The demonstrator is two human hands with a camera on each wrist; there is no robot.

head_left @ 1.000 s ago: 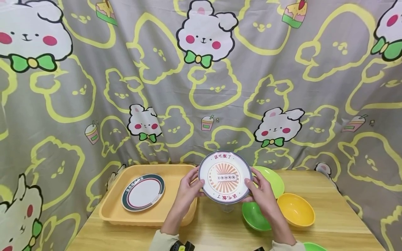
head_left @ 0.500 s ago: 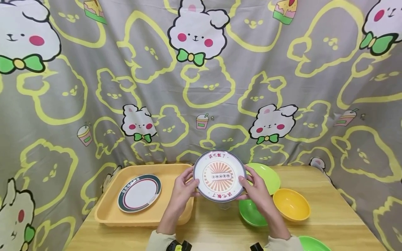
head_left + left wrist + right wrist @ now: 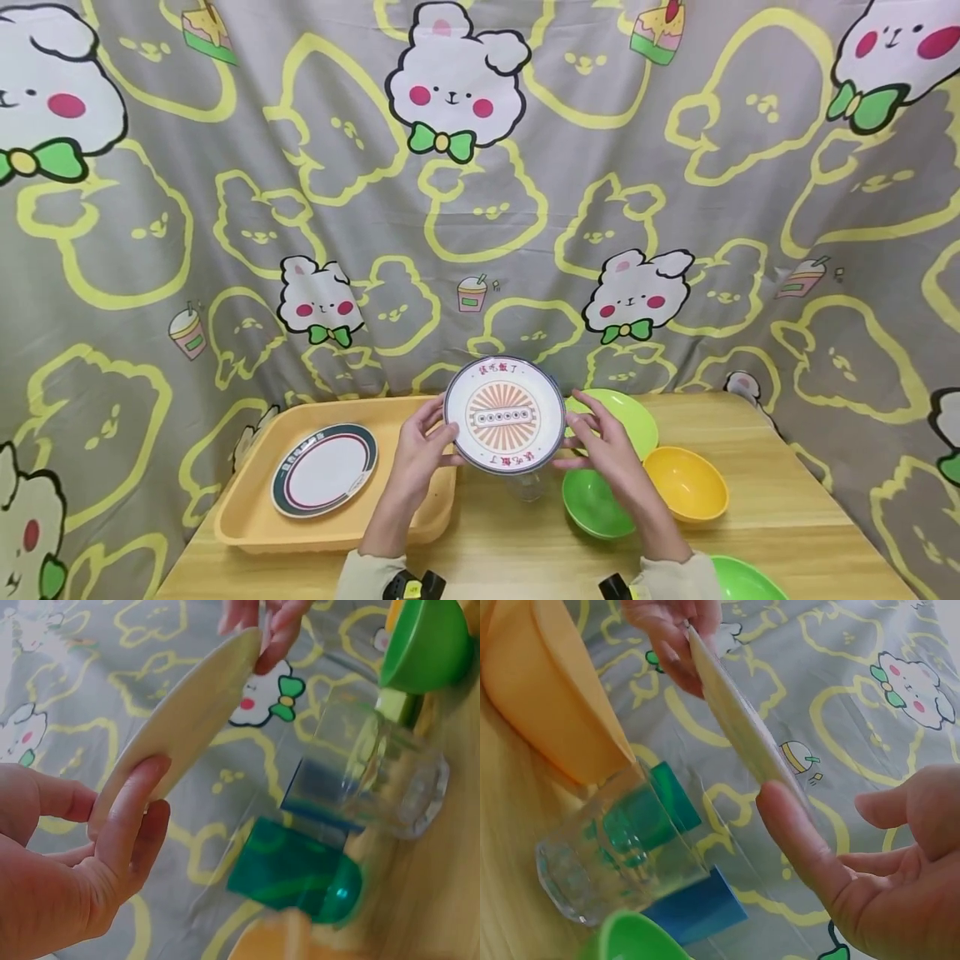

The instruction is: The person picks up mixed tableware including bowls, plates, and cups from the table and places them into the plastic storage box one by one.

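Note:
A white plate (image 3: 504, 414) with a dark blue rim, red characters and an orange sunburst is held up, tilted, above the table. My left hand (image 3: 422, 442) pinches its left edge, thumb in front and fingers behind, as the left wrist view shows. At the right edge, my right hand (image 3: 606, 442) has its fingers spread. In the right wrist view one finger (image 3: 799, 832) touches the plate's edge from behind, and the thumb stands apart from it. A clear glass (image 3: 622, 847) stands below the plate, mostly hidden by it in the head view.
Left on the table, an orange tray (image 3: 247, 500) holds a green-rimmed white plate (image 3: 326, 471). To the right are a lime plate (image 3: 626, 417), a green bowl (image 3: 597, 504), a yellow bowl (image 3: 686, 483) and another green dish (image 3: 742, 579). Teal (image 3: 296, 870) and blue (image 3: 701, 904) cups stand behind the glass.
The head view has swung a little to the right, so everything shifts left. My right fingers have loosened and spread at the plate's edge; the left hand keeps its hold.

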